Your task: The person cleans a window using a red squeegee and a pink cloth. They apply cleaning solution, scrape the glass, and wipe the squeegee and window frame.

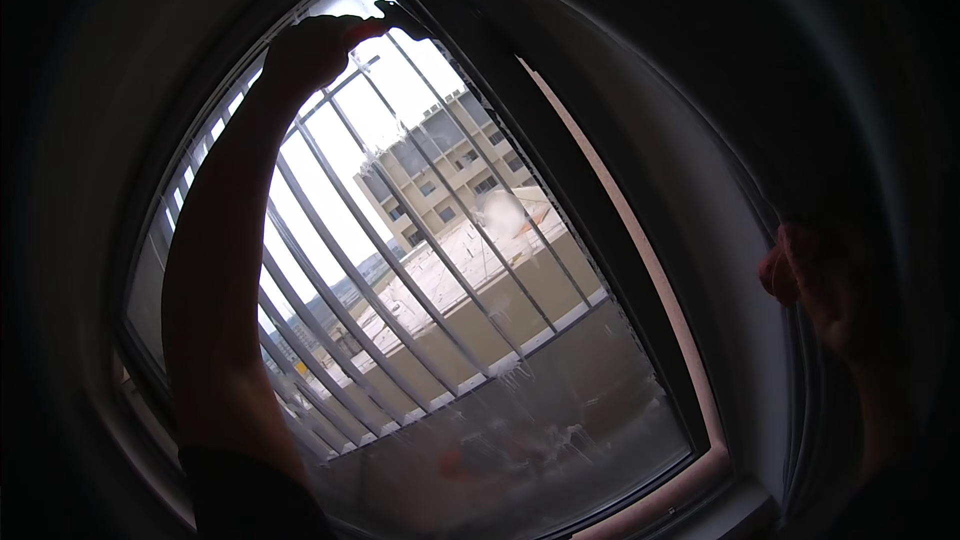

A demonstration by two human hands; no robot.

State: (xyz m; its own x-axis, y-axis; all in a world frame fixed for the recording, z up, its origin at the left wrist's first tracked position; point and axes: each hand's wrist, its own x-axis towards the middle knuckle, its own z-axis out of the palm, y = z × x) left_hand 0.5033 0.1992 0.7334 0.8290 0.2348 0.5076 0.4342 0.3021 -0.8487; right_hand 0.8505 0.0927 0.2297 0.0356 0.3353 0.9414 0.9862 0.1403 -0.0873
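Observation:
My left arm reaches up across a window, and my left hand [311,49] grips a squeegee-like tool [405,20] near the top of the glass pane [615,382]. Mostly in silhouette, the tool has a reddish handle part and a dark head, which lies by the upper right edge of the pane. Wet streaks and drips run over the glass, with foamy patches lower down. Far to the right, my right hand [814,285] is raised beside the window recess, fingers curled. Deep shadow hides whether it holds anything.
A dark window frame [600,217] borders the pane, with a narrow gap on its right. Metal security bars [390,429] stand outside. Beyond them are a pale flat roof [442,270] and a multi-storey building [427,184]. The sill [720,510] is at lower right.

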